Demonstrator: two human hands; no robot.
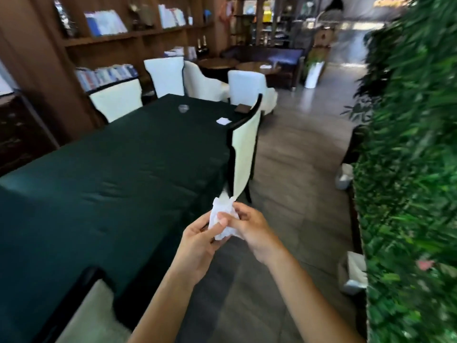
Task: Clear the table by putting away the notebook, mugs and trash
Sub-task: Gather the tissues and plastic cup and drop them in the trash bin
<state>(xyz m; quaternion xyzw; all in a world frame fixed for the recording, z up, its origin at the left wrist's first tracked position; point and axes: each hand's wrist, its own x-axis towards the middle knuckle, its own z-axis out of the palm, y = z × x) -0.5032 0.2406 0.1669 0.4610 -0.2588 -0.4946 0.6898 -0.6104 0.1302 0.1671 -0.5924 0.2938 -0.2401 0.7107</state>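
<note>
While both hands meet in front of the person's body, they hold a crumpled white tissue (222, 222) between them. The left hand (197, 246) cups it from below with its thumb pressed across the paper, and the right hand (249, 230) pinches it from the other side with curled fingers. The wad sits above the floor, just off the near corner of the table (111, 174), not over the tabletop.

A dark green cloth covers the long table. Far down its surface lie a small clear glass dish (183, 108), a flat white square of paper (223, 121) and a dark brown notebook (242, 108) near the far right edge. A white chair with a black frame (244, 147) stands against the table's right side, and another white chair (91, 315) shows at the bottom left. More white chairs line the far side.

Beyond them, wooden shelves (123, 38) carry books, though the view is blurred. A wall of green leaves (408, 169) fills the right side, with two small bins (352, 273) on the grey floor at its foot.
</note>
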